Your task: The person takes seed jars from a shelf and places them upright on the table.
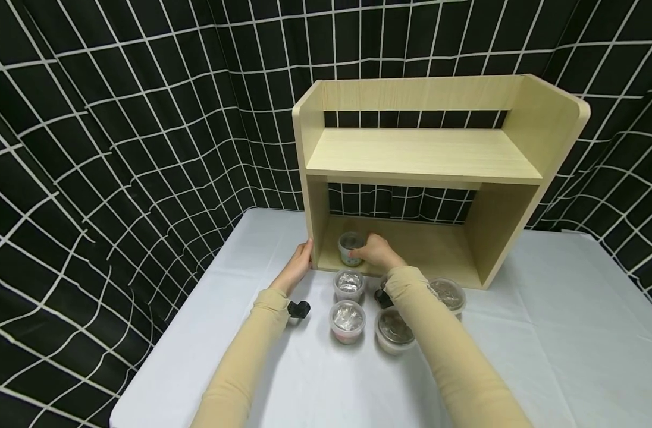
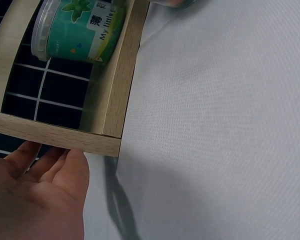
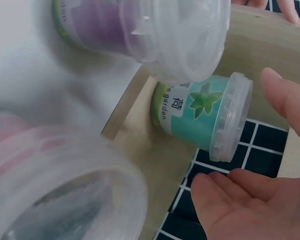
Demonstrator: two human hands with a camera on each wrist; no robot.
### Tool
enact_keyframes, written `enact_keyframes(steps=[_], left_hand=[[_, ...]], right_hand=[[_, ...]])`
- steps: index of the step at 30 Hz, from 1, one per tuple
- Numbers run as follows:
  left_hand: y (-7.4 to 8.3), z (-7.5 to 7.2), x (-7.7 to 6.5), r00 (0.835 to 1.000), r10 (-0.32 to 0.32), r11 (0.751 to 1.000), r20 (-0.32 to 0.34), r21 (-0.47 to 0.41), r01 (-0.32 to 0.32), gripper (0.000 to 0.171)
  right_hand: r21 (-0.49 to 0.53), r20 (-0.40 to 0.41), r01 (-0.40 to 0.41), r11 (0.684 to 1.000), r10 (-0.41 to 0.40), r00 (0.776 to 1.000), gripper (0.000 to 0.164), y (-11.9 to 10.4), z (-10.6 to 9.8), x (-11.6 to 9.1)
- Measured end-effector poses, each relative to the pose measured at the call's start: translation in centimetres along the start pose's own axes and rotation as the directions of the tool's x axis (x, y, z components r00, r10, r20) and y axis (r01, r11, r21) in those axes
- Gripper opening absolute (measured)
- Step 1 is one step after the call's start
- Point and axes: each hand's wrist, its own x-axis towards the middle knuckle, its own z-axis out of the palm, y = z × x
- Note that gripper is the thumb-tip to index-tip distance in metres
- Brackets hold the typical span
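A teal plastic tub [image 1: 350,257] with a clear lid stands upright on the lower board of a small wooden shelf, near its left side. A mint leaf and the words "My little garden" show on the tub [image 2: 85,30] in the left wrist view. My right hand [image 1: 378,252] is at the tub's right side. In the right wrist view its thumb and fingers are spread wide around the lid end, with gaps to the tub [image 3: 192,110]. My left hand [image 1: 298,266] rests its fingers against the outside of the shelf's left side panel [image 2: 55,138].
Several lidded tubs stand on the white-covered table before the shelf: a front-left tub [image 1: 347,322], one behind it [image 1: 349,284], a front-right tub [image 1: 394,330] and another [image 1: 448,295] partly behind my right forearm. The wooden shelf's upper board [image 1: 422,154] overhangs the lower one.
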Motion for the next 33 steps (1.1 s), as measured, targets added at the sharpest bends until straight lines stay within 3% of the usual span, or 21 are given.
enact_keyframes(steps=[12, 25, 33], left_hand=[[-0.5, 0.3, 0.1, 1.000, 0.024, 0.999, -0.003, -0.049, -0.024, 0.070], [-0.5, 0.4, -0.2, 1.000, 0.023, 0.998, -0.009, -0.049, -0.024, 0.074], [-0.6, 0.6, -0.2, 1.000, 0.019, 0.998, -0.012, -0.055, -0.020, 0.073]], right_hand=[[-0.042, -0.038, -0.002, 0.999, 0.001, 0.999, 0.049, -0.5, 1.0, 0.3], [-0.021, -0.055, -0.041, 0.999, 0.040, 0.998, 0.071, -0.7, 1.9, 0.7], [0.023, -0.092, -0.063, 0.998, 0.065, 0.994, 0.074, -0.3, 2.1, 1.0]])
